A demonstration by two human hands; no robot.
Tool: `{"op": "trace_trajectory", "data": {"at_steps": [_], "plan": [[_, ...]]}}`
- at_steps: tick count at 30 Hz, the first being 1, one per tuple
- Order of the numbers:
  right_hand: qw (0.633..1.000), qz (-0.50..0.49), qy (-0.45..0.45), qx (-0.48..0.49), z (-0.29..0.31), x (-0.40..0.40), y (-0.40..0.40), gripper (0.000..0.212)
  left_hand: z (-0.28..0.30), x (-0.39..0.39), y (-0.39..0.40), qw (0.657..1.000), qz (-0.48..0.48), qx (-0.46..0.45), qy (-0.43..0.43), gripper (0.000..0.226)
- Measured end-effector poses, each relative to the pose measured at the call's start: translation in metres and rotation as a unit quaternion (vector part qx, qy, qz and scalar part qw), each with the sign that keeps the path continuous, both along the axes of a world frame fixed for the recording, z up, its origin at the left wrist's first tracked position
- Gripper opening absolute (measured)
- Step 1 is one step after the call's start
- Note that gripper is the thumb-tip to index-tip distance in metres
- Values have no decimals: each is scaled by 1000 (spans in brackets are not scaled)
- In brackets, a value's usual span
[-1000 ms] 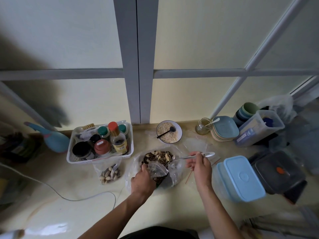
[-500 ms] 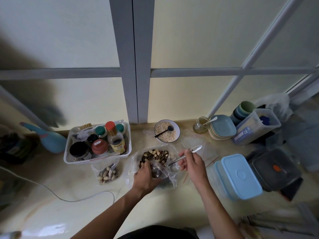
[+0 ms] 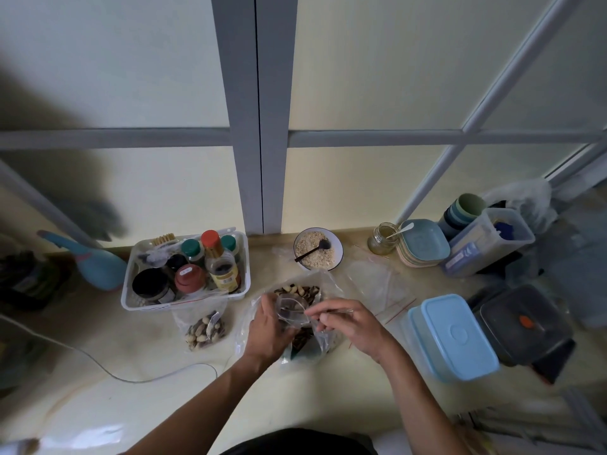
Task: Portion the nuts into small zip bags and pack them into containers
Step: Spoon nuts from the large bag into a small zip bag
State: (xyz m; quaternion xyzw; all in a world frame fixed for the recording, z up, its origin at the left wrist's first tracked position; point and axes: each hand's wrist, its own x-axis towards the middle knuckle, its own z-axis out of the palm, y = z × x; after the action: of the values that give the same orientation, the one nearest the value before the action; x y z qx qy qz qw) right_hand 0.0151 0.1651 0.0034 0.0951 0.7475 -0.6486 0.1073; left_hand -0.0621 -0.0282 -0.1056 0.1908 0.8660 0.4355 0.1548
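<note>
Left hand [image 3: 267,326]: lower centre of the frame, fingers curled around the rim of a small zip bag [image 3: 292,311], holding its mouth open.
Right hand [image 3: 349,323]: just right of the left hand, fingers pinching the handle of a spoon [image 3: 328,311]; bowl end of the spoon at the mouth of the small bag, contents of the spoon impossible to tell.
Small zip bag: clear, raised above the big bag, between both hands.
Big bag of nuts [image 3: 297,290]: clear plastic, lying open on the counter [image 3: 164,405] under the hands; pale and dark nuts visible at its upper part.
Filled zip bag [image 3: 205,330]: left of the hands, lying flat on the counter, just below the white basket, full of nuts.
White basket [image 3: 131,300]: centre left, holding jars and bottles with red, green and dark lids.
Bowl [image 3: 318,248]: above the hands, near the window frame, with pale crumbs and a black spoon inside.
Blue-lidded container [image 3: 458,338]: right of the hands, lid on, well apart from the big bag.
Dark container [image 3: 525,323]: right of the blue one, touching it or just beside it, with an orange spot on the lid.
Empty clear bags [image 3: 377,284]: flat on the counter, between the bowl and the blue-lidded container.
Stack of plates [image 3: 422,244]: upper right, beside a glass jar [image 3: 382,239] with a white spoon in it.
</note>
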Motion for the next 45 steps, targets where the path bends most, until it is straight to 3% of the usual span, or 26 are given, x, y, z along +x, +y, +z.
{"op": "trace_trajectory", "data": {"at_steps": [10, 26, 32, 36, 41, 45], "plan": [[995, -37, 91, 9, 16, -6, 6, 24, -11, -1, -2, 999, 42, 6, -13, 66], [995, -47, 83, -18, 18, -5, 12, 27, -9, 3, -4, 998, 50, 29, 15, 66], [979, -141, 141, -30, 15, -5, 17, 27, -7, 2, -5, 997, 56, 52, -5, 65], [976, -186, 103, 34, 1, -5, 18, 23, -8, 5, -5, 997, 62, 1, -47, 67], [954, -221, -21, 201, -21, -4, 10, 21, -11, 5, -2, 990, 63, -100, -82, 64], [939, -224, -14, 260, -37, -7, 0, 22, -11, 6, -2, 987, 82, -115, -72, 63]]}}
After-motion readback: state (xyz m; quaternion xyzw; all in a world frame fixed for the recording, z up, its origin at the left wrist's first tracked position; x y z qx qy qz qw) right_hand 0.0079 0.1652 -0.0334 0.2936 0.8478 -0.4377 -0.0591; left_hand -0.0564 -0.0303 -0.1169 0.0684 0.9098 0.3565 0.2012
